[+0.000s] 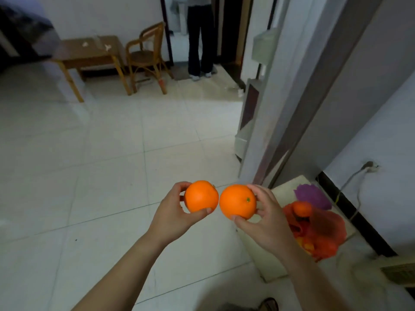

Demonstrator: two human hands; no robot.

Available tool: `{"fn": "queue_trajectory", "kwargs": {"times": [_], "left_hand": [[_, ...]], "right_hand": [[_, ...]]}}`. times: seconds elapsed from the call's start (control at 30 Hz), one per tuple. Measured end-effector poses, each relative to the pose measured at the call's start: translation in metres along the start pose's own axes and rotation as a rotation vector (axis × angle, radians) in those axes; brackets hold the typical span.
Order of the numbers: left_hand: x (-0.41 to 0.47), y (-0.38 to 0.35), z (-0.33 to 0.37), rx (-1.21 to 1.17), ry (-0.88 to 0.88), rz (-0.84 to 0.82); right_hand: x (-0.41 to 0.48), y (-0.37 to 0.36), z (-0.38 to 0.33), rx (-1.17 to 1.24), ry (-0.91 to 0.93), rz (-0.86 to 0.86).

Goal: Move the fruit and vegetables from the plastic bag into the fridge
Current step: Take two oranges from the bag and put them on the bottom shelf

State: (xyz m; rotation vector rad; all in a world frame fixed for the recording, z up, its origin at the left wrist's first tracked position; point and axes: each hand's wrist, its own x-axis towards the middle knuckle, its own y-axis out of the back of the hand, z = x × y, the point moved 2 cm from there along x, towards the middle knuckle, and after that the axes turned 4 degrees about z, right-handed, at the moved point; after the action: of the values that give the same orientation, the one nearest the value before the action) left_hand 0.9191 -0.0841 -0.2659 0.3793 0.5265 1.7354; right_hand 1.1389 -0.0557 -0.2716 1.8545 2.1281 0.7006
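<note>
My left hand point(173, 215) grips one orange point(201, 195) and my right hand point(267, 218) grips a second orange point(237, 202); both are held side by side above the tiled floor, almost touching. To the lower right a red plastic bag point(318, 234) lies on a low white surface point(280, 191), with another orange point(303, 208) showing at its mouth and a purple item point(312, 196) behind it. The tall grey panel point(298, 75) on the right may be the fridge's side; I cannot tell.
A wooden table point(87, 52) and a wooden chair point(148, 57) stand at the back left. A person's legs point(199, 37) fill the far doorway. A cable and wall socket point(368, 166) are at the right wall. White tiled floor point(112, 153) spreads ahead.
</note>
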Motion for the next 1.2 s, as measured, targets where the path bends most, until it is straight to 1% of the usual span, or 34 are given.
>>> {"fn": "queue_trajectory", "kwargs": {"times": [0.2,0.47,0.7,0.9,1.03,1.2], "left_hand": [[0.000,0.074,-0.036,-0.099,0.082,0.121],[0.056,0.116,-0.061,-0.108,0.065,0.123],[0.163,0.123,-0.073,-0.034,0.051,0.075],[0.274,0.127,-0.055,-0.056,0.070,0.056],[0.341,0.121,-0.046,-0.034,0.030,0.055],[0.416,0.106,-0.038,-0.047,-0.010,-0.047]], "right_hand": [[0.014,-0.071,-0.042,0.047,-0.027,-0.132],[0.073,-0.120,-0.065,0.079,0.008,-0.170],[0.161,-0.154,-0.049,0.061,-0.053,-0.138],[0.268,-0.159,-0.051,0.082,-0.059,-0.099],[0.326,-0.159,-0.047,0.073,-0.078,-0.097],[0.386,-0.158,-0.033,-0.013,-0.146,-0.030]]}}
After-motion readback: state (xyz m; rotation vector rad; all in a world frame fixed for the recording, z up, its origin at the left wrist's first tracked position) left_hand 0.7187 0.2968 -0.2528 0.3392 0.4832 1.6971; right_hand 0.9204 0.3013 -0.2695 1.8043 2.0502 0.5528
